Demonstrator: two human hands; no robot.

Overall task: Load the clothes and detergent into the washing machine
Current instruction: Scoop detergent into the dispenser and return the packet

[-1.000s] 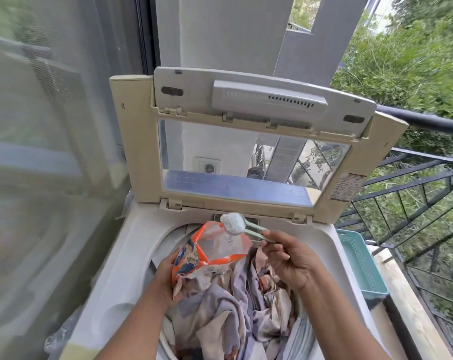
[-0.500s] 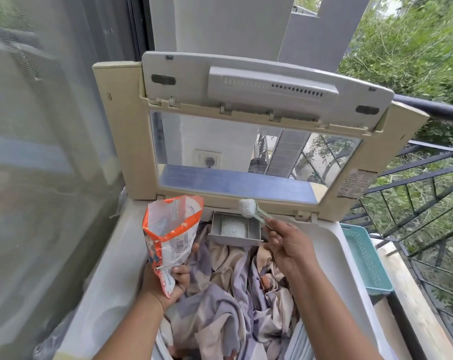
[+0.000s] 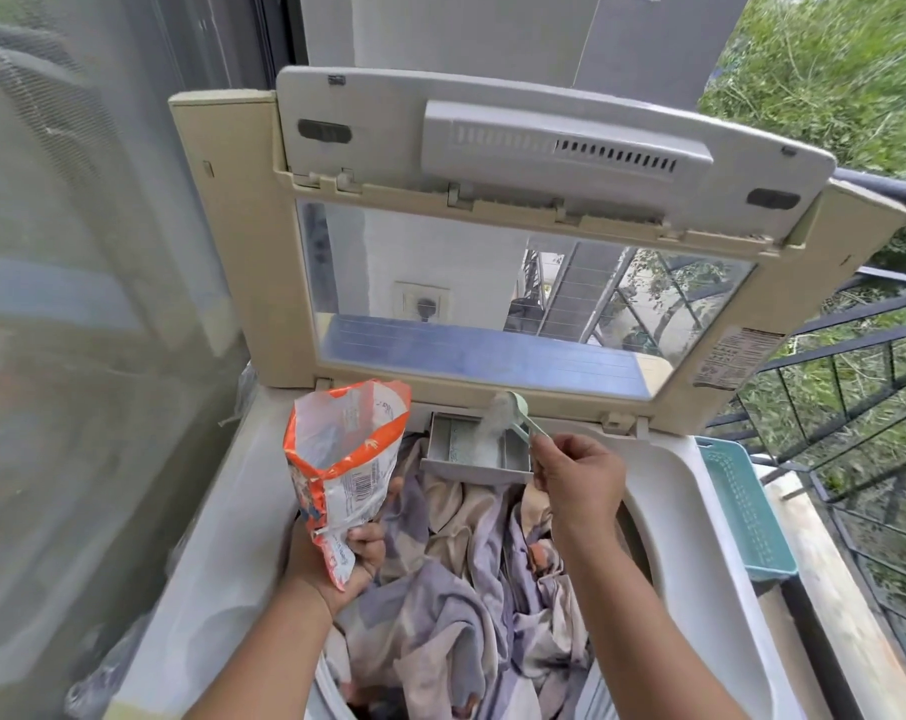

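White detergent powder (image 3: pixel 494 419) is spilling off a pale green scoop (image 3: pixel 519 411), tipped over the small grey dispenser drawer (image 3: pixel 474 452) that juts out from the back rim of the washing machine (image 3: pixel 206 553). The right hand (image 3: pixel 578 478) has its grip pinched on the scoop's handle, fingers pressed together round it. Just left of the drawer, the left hand (image 3: pixel 341 563) is closed round the crumpled bottom of the orange-and-white detergent bag (image 3: pixel 344 454), holding it upright with its mouth open above the tub. Below both hands the clothes (image 3: pixel 461 579), lilac and cream, already fill the drum, so the loading looks done and the detergent step is in hand. The lid (image 3: pixel 232 252) stands raised behind. A teal basket (image 3: pixel 747 506) sits beside the machine on the right. Next, I'd say, comes emptying the scoop fully, then setting bag and scoop aside and pushing the drawer in without catching the cloth beneath it.
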